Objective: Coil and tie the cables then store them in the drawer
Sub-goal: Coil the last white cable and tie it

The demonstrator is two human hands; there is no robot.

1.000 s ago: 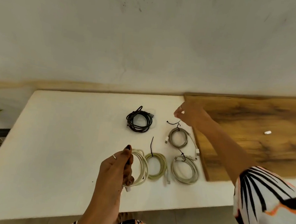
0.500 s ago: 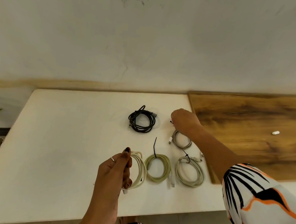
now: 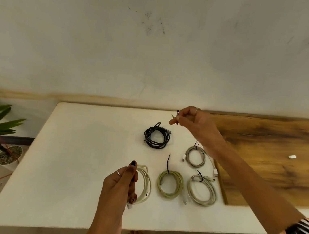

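Note:
My left hand (image 3: 119,184) grips a coiled white cable (image 3: 146,184) above the front of the white table (image 3: 70,156). My right hand (image 3: 193,120) is raised over the table's back edge and pinches a thin black tie (image 3: 177,116) between thumb and finger. On the table lie a black coiled cable (image 3: 157,136), a greenish coil (image 3: 170,182) with a black tie sticking up, a small grey coil (image 3: 196,156) and a larger grey coil (image 3: 202,190), both tied. No drawer is visible.
A wooden board (image 3: 270,156) adjoins the table on the right, with a small white piece (image 3: 292,157) on it. A potted plant (image 3: 0,139) stands on the floor at the left. A wall rises right behind the table.
My right hand has lifted from the table near the small grey coil, carrying the black tie up and back. My left hand still holds the white coil.

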